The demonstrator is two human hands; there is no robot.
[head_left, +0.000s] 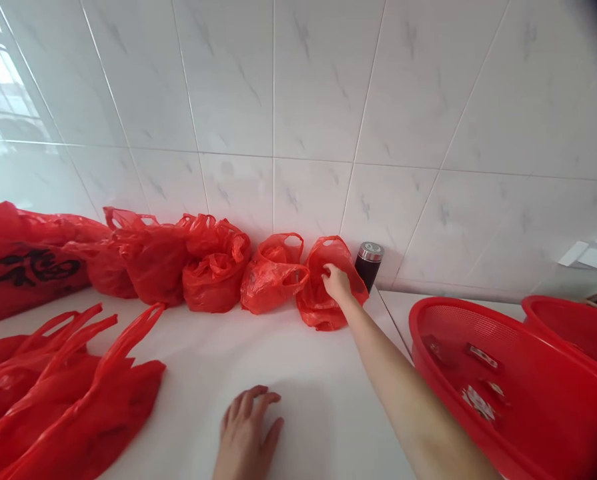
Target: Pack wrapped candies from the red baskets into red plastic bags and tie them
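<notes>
My right hand (338, 283) reaches forward into the mouth of a red plastic bag (324, 317) standing by the tiled wall. Its fingers are curled together over the bag's opening, and what they hold, if anything, is hidden. Palm down on the white table (203, 350), my left hand (248, 430) holds nothing; its fingers are slightly bent and the thumb stands apart. Just left of the bag stands another red plastic bag (273, 287) with its loop handles up. A dark flask (368, 265) with a silver lid is right behind the bag, against the wall.
Several filled red bags (213, 287) line the wall to the left. Flat red bags (103, 400) with handles lie at the front left. On the right, a large red plastic basket (443, 303) holds a few small packets (483, 355); a second red basket (558, 303) stands behind it.
</notes>
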